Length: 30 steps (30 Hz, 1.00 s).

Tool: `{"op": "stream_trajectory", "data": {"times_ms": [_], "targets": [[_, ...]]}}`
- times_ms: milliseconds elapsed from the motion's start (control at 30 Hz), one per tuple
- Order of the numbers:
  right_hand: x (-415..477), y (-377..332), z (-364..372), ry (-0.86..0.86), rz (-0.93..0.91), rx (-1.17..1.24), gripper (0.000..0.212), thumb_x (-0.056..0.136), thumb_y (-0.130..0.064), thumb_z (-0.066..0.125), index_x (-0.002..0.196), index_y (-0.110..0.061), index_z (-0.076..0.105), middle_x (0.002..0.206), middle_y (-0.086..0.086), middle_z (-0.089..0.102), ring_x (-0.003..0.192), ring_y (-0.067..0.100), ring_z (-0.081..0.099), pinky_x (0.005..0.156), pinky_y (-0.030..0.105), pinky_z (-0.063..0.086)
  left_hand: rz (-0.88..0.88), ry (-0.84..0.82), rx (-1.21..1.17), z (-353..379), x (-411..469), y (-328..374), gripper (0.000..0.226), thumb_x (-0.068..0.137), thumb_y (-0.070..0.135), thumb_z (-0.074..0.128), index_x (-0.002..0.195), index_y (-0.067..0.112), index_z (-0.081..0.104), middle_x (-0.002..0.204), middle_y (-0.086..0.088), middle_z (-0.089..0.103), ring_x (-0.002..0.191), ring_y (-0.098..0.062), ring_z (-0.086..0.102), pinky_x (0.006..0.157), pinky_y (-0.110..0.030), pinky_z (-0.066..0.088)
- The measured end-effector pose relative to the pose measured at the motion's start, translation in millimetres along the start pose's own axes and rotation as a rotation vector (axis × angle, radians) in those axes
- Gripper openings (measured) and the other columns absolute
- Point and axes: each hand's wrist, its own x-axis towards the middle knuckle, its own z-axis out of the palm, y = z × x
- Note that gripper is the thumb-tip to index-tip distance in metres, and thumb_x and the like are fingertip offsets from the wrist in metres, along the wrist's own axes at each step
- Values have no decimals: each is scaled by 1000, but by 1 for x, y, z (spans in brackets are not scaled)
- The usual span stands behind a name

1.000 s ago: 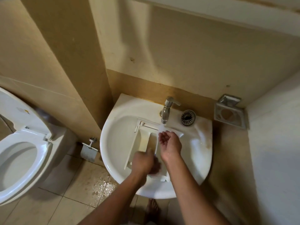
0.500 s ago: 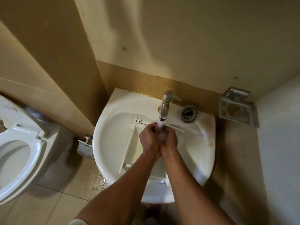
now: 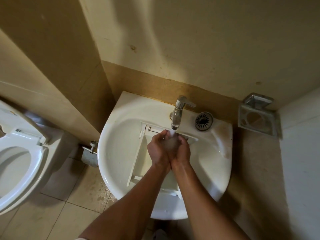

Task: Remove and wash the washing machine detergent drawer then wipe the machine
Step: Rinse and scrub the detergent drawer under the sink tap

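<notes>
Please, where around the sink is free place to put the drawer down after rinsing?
Free: the sink bowl left of the drawer, and the rim right of the strainer. Crowded: under the tap, where the left hand and right hand meet in the water.

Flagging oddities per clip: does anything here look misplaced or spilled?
The round metal drain strainer sits on the white ceramic sink's ledge, not in the drain. Water droplets spot the beige floor tiles below the sink.
</notes>
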Motion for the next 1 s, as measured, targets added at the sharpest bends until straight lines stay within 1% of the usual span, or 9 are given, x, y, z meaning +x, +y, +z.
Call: {"op": "stream_trajectory", "data": {"times_ms": [167, 300, 400, 467, 600, 700, 767, 867, 1000], "targets": [[-1, 1, -2, -51, 12, -19, 26, 94, -18, 49, 103, 0, 65, 97, 20, 68, 87, 31, 68, 76, 37, 56, 9, -20, -24, -3, -3, -1, 20, 85, 9, 59, 85, 2, 77, 86, -15, 75, 80, -27, 71, 80, -38, 58], [-8, 0, 2, -85, 56, -35, 23, 93, -16, 44, 86, -3, 62, 83, 16, 64, 78, 29, 65, 75, 36, 54, -17, -8, -102, -7, -7, 1, 23, 85, 12, 53, 81, 1, 73, 82, -16, 73, 79, -30, 71, 83, -40, 58], [-23, 8, 8, -70, 98, -138, 21, 89, -8, 43, 71, -5, 54, 66, 13, 55, 63, 25, 57, 66, 33, 50, -12, 108, -131, -15, -12, 12, 24, 85, 6, 47, 68, 4, 66, 63, -11, 67, 59, -26, 66, 61, -30, 58], [-33, 17, 5, -16, 59, -492, 22, 85, -5, 46, 65, -4, 56, 62, 12, 59, 57, 22, 59, 60, 33, 51, 23, 210, 97, -28, -11, 17, 29, 83, 2, 50, 58, 8, 64, 55, -9, 63, 49, -23, 60, 49, -25, 50], [-69, 21, -9, -15, -258, -1623, 25, 84, -10, 49, 82, -11, 74, 80, 7, 73, 76, 22, 70, 70, 40, 59, 190, 203, 940, -56, -11, 27, 21, 84, 1, 52, 65, 0, 60, 64, -10, 57, 57, -24, 52, 50, -32, 44], [-86, 11, -11, -80, -313, -1854, 26, 82, -1, 49, 81, -7, 74, 84, 7, 72, 80, 23, 68, 69, 35, 56, 282, 136, 1184, -65, -18, 37, 19, 82, 0, 56, 90, 4, 73, 89, -10, 70, 80, -28, 65, 70, -37, 56], [-79, 2, -16, 45, -407, -1819, 27, 84, -1, 52, 89, -11, 76, 92, 4, 73, 84, 22, 69, 71, 30, 56, 226, 18, 1338, -68, -20, 37, 29, 89, 1, 55, 112, 5, 71, 111, -11, 69, 96, -27, 65, 79, -33, 56], [-52, -8, -17, 228, -327, -1320, 24, 86, 1, 53, 83, -13, 72, 86, 8, 71, 74, 22, 67, 73, 35, 60, 182, -84, 1412, -72, -19, 33, 40, 94, 3, 50, 132, 7, 61, 130, -12, 63, 118, -31, 62, 95, -37, 54], [-30, -15, -4, 171, -60, -446, 10, 87, 3, 54, 85, 0, 63, 70, 15, 60, 63, 23, 59, 70, 32, 55, 387, -102, 1272, -51, -19, 37, 31, 99, 16, 45, 83, 10, 70, 87, -10, 72, 87, -32, 70, 73, -38, 57]]}}
